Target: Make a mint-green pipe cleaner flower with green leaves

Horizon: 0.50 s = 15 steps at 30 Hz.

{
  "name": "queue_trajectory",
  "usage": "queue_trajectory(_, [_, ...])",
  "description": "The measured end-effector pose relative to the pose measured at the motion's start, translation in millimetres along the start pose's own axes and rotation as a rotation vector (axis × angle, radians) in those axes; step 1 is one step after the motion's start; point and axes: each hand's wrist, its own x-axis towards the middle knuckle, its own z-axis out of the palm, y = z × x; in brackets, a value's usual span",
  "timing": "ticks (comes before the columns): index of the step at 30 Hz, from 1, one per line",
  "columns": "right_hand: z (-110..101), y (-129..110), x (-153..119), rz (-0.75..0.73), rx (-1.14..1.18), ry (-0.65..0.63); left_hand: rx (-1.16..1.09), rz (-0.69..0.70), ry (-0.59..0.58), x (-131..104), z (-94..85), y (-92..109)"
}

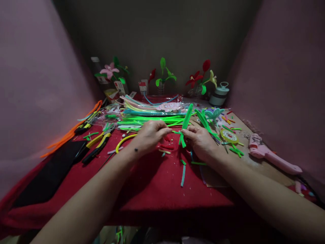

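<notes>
My right hand point(201, 140) pinches a bundle of bright green pipe cleaners point(187, 118) between thumb and fingers, standing nearly upright in a long leaf shape. A thin green strand sticks out from the bundle toward my left hand point(153, 134). The fingertips of my left hand are pressed together at that strand's end. Just behind my right hand, more folded green pipe cleaners point(205, 123) lean. Below the hands lie a short light-blue pipe cleaner point(183, 176) and small red and green scraps on the red cloth point(157, 193).
Pliers point(100, 144) and a black flat object point(50, 173) lie left. Plastic-wrapped pipe cleaners point(149, 106) lie behind the hands. A pink glue gun point(273, 156) and a yellow round dial-like object point(229, 136) are right. Pipe-cleaner flowers point(164, 76) stand along the back.
</notes>
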Motion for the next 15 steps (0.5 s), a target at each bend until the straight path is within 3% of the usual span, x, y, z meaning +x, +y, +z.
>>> queue_trajectory(3, [-4, 0, 3, -0.012, 0.039, 0.014, 0.492, -0.015, 0.012, -13, -34.7, -16])
queue_trajectory(6, [-5, 2, 5, 0.003, 0.077, -0.027, 0.785, -0.181, -0.142, -28, -50.1, -37])
queue_trajectory(10, [-5, 5, 6, 0.027, 0.093, -0.068, 0.790, -0.150, -0.233, -35, -46.4, -49])
queue_trajectory(15, [-7, 5, 7, 0.039, 0.167, -0.065, 0.751, -0.180, -0.250, -31, -52.4, -36])
